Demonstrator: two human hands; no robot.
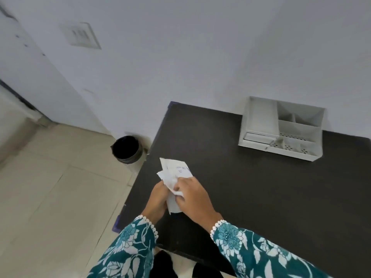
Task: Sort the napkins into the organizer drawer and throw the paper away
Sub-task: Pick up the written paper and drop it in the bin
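Note:
Both hands hold a bunch of white paper [174, 173] with blue writing over the left edge of the dark table [251, 187]. My left hand [158, 199] grips it from the left and my right hand [193, 197] closes on it from the right, crumpling the lower part. The white organizer [281, 128] stands at the far side of the table against the wall, with its small drawer [256, 137] at the lower left slightly pulled out and white napkins lying in the front compartments.
A round bin with a black liner [126, 148] stands on the tiled floor left of the table, near the wall corner. Beige floor tiles [50, 197] stretch to the left. A switch plate [81, 36] is on the wall.

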